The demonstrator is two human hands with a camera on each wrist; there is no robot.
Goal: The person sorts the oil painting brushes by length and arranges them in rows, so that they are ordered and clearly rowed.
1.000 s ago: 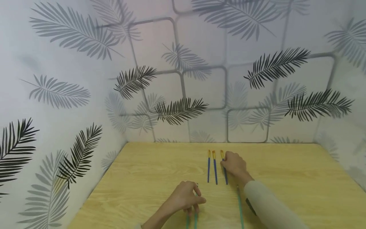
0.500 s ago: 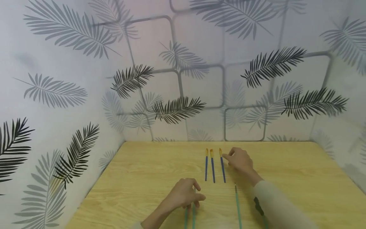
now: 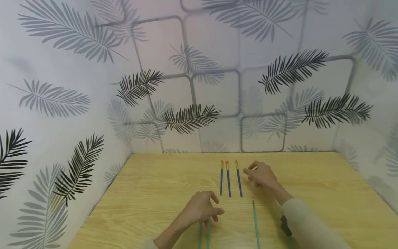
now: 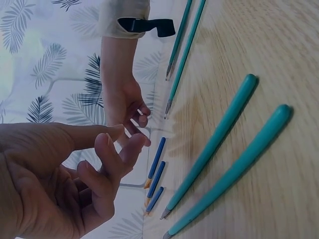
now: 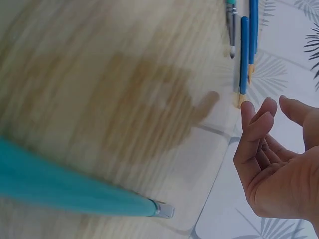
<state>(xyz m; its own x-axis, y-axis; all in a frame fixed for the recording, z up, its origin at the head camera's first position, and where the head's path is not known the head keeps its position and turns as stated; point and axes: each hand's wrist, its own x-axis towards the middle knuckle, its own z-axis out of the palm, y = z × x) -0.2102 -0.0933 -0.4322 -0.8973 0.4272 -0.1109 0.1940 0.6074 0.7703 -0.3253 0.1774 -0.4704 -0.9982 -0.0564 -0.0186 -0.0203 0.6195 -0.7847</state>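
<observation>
Three blue paintbrushes with orange bristles lie near the back of the table: a left one [image 3: 221, 183], a middle one [image 3: 228, 183] and a right one [image 3: 239, 183]. Just right of them, my right hand [image 3: 262, 174] hovers with loosely bent fingers and holds nothing. My left hand [image 3: 202, 208] hangs over two teal paintbrushes [image 4: 212, 147], its fingers loosely bent around no object. In the head view it covers their upper ends. Another teal paintbrush [image 3: 256, 224] lies between my forearms. A further teal paintbrush [image 5: 75, 184] is partly hidden by my right sleeve in the head view.
The wooden table [image 3: 155, 183] meets a leaf-patterned wall covering [image 3: 217, 86] at the back and sides. A black strap [image 4: 149, 26] is around my right sleeve.
My right hand has let go of the right blue paintbrush and drawn off to its right. My left hand has barely moved. The head view has shifted slightly.
</observation>
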